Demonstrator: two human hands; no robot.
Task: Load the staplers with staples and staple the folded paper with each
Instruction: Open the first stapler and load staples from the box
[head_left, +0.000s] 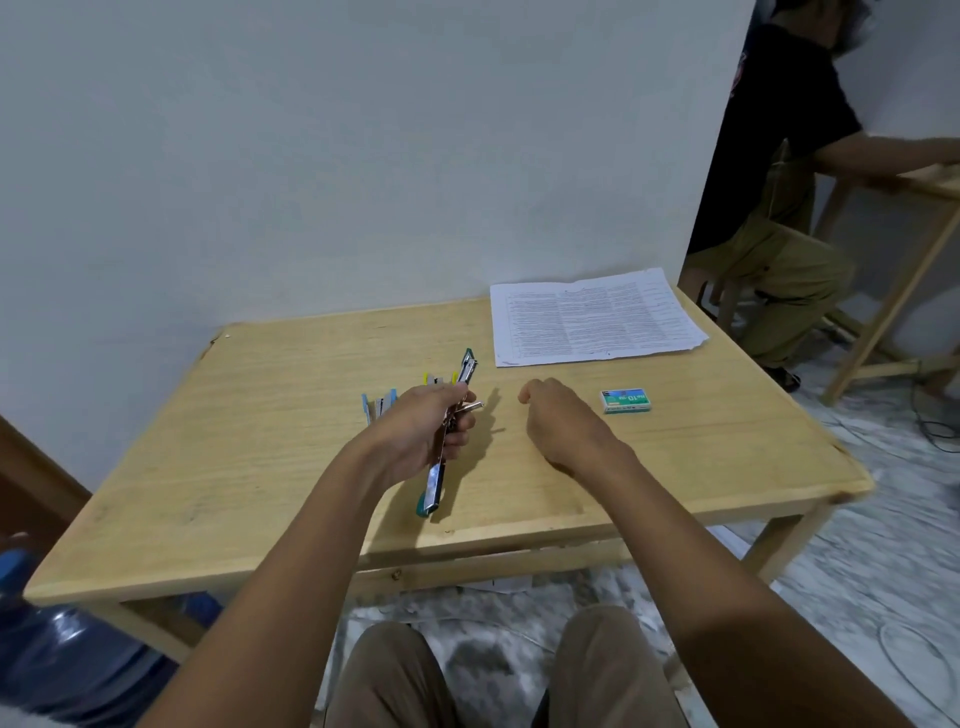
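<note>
— Green stapler (435, 486), swung open, sits gripped in our left hand (421, 431) above the desk's (260, 415) middle; loading, we reckon.
— Our right hand (556, 421) is curled, contents unclear. Next we need staples from the box (625, 401) toward the right edge.

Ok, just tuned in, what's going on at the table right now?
A seated person's left hand grips a green stapler, swung open, over the wooden table. The right hand is beside it with its fingers curled; whether it holds staples cannot be seen. The staple box lies to its right, other staplers lie behind the left hand, and the printed paper sits untouched at the far right.
</note>
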